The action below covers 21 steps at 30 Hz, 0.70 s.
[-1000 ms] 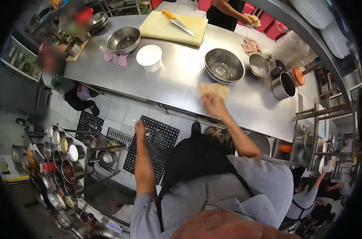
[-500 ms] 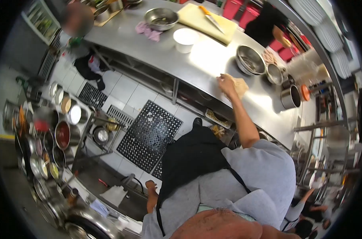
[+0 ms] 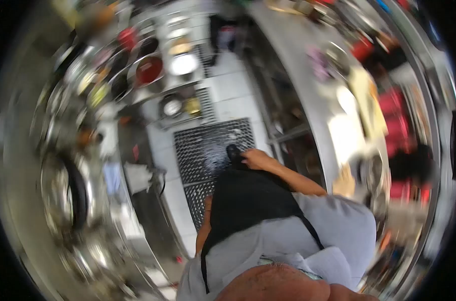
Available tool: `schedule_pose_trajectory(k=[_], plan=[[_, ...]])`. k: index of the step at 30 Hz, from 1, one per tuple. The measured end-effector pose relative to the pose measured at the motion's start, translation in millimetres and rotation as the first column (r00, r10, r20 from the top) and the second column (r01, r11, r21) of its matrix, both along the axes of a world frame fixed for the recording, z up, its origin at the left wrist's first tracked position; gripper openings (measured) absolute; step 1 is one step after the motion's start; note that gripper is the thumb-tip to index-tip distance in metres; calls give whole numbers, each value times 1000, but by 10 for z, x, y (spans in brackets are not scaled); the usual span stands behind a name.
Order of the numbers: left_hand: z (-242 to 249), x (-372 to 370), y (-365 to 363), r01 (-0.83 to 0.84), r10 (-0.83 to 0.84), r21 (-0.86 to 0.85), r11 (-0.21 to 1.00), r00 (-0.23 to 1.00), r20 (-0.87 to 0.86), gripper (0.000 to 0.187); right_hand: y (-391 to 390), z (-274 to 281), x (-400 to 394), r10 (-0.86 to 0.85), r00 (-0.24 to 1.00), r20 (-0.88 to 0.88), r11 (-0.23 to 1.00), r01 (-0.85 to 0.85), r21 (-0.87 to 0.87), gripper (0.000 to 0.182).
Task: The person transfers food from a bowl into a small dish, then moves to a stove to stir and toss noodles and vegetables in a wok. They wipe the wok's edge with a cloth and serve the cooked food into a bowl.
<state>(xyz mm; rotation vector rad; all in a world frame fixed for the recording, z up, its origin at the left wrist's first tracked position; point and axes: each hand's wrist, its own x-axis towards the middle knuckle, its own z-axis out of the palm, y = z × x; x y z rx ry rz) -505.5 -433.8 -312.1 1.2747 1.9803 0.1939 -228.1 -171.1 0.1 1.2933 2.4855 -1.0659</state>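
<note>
My right hand [image 3: 258, 159] is in front of the black apron [image 3: 250, 200], above the floor mat and close to a black shoe [image 3: 233, 152]. Its fingers are loosely bent and a little apart, and no object shows in them. Low at the apron's left side hangs my left hand [image 3: 208, 203], mostly covered by the apron, so its fingers cannot be made out. A tan cloth [image 3: 344, 181] lies on the steel worktable [image 3: 313, 95], apart from my right hand. Motion blurs much of the view.
A black perforated mat [image 3: 208, 145] covers part of the tiled floor. Pots of food, one with red sauce [image 3: 148, 70], stand at upper left. On the worktable are a cutting board [image 3: 366, 103], a pink cloth [image 3: 317, 62] and metal bowls [image 3: 372, 170]. Another person's dark sleeve [image 3: 411, 165] shows beyond.
My view has swung left, away from the worktable. My right hand has let go of the tan cloth and come back in front of the apron; the cloth stays on the table.
</note>
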Motion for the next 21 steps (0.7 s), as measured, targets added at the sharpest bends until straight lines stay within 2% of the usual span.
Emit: schedule_pose_trajectory(k=[1, 2, 3, 4, 5, 7, 10, 13, 14, 18, 21], plan=[[1, 101, -83, -208, 207, 1, 978, 975, 83, 21, 131, -21, -26, -4, 1000, -27, 999, 5, 34, 30], [-6, 192, -148, -422, 414, 15, 907, 895, 165, 21, 295, 1, -91, 22, 1000, 7, 1000, -22, -10, 28], [8, 254, -189, -594, 574, 32, 804, 788, 222, 21, 414, 126, -186, 31, 999, -31, 999, -31, -8, 26], [-11, 302, -238, -724, 690, 55, 688, 675, 262, 22, 582, -44, -244, 109, 993, -44, 994, -108, 11, 25], [72, 206, -340, -676, 676, -71, 733, 714, 184, 22, 720, -153, -327, 145, 987, -61, 989, -144, 17, 28], [453, 22, -442, -523, 569, -333, 785, 820, 55, 24, 936, -24, -590, 272, 957, -100, 962, -274, -12, 24], [456, 56, -549, -587, 577, -315, 745, 805, -137, 28, 1320, -279, -768, 396, 910, -123, 918, -388, 86, 31], [490, 243, -451, -630, 531, -263, 731, 767, -360, 31, 1743, -498, -978, 457, 876, -154, 889, -449, 84, 33], [472, 318, -253, -871, 888, -344, 351, 426, -171, 35, 1859, -505, -1055, 423, 886, -190, 903, -429, 12, 35], [857, 667, 272, -934, 932, -286, 213, 282, -229, 41, 2315, -629, -1277, 523, 841, -135, 852, -510, 119, 38], [844, 663, 236, -935, 932, -229, 272, 315, -181, 40, 2587, -761, -1452, 553, 815, -172, 833, -538, 130, 39]])
